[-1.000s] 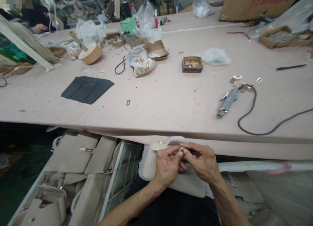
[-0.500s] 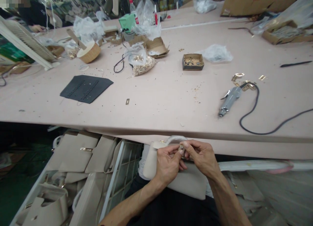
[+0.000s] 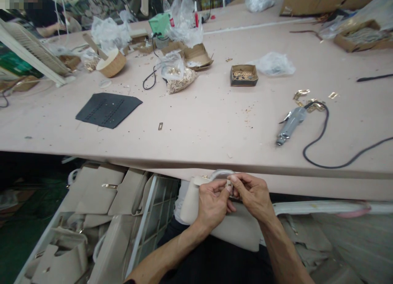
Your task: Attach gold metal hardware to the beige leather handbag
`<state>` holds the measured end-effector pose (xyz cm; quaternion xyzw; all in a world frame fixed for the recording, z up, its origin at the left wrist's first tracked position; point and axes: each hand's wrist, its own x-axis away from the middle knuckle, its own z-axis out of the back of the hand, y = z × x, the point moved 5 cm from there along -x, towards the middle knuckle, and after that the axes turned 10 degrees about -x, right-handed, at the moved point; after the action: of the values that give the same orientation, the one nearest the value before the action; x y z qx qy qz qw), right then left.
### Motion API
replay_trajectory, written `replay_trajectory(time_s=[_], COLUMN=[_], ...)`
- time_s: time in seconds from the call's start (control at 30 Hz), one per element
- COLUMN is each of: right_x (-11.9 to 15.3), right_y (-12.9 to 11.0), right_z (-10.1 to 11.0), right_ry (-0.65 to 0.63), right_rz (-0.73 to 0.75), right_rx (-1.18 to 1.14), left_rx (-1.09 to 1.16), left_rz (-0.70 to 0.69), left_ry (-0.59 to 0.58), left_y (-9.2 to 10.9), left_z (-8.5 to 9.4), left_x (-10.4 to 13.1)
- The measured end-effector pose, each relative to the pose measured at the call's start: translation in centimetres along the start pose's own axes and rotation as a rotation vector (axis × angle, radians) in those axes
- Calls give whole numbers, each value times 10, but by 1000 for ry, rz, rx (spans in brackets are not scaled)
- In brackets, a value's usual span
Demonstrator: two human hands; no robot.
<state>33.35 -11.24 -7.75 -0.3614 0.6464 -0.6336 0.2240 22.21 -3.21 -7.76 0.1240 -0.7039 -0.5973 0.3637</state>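
Right, at the bottom centre my left hand (image 3: pixel 211 202) and right hand (image 3: pixel 250 194) both pinch a small fitting (image 3: pixel 228 188) atop the soft, light beige handbag (image 3: pixel 233 231), best steadied by its stiff handle (image 3: pixel 219 173).

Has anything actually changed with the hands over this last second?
Hardly. Both hands, the left hand and right hand, stay pinched together on a small fitting at the top of the cream handbag in the lap. The electric screwdriver lies unmoved on the table.
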Motion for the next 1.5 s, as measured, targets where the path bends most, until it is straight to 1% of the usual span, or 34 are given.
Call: replay_trajectory(time_s=[0.07,0.17,0.3,0.4,0.57,0.63,0.7,0.8,0.9,1.07,1.23,1.33,1.5], right_x=[2,4,2,-1,-2,-2,-1,-2,-3,-5,-6,-6,-9], right_y=[3,5,3,2,3,5,5,5,3,5,7,5,1], right_z=[3,6,4,3,3,7,11,13,13,14,12,13,11], right_ry=[-40,-46,19,70,18,48,105,166,179,173,152,181,172], right_rz=[-3,27,69,42,8,25,61,112,141,129,110,114,138], right_rx=[-29,-23,-4,-4,-109,-118,-95,-58,-36,-55,-58,-78,-56], left_rx=[3,-5,-32,-50,-5,-11,-37,-46,15,77,69,68,80], left_rz=[8,18,18,15,21,12,-2,-10,-12,-22,-17,-25,15], left_ry=[7,1,-22,-22,6,-13,-40,-49,-61,-88,-47,-35,25], left_y=[2,3,2,1,0,-1,-1,0,1,3,-2,-2,-3], left_z=[0,-1,-4,-5,-2,-2,-3,-4,-4,-3,-2,-3,-4], left_x=[0,2,5,5,2,1,1,-1,-3,-5,-6,-7,-10])
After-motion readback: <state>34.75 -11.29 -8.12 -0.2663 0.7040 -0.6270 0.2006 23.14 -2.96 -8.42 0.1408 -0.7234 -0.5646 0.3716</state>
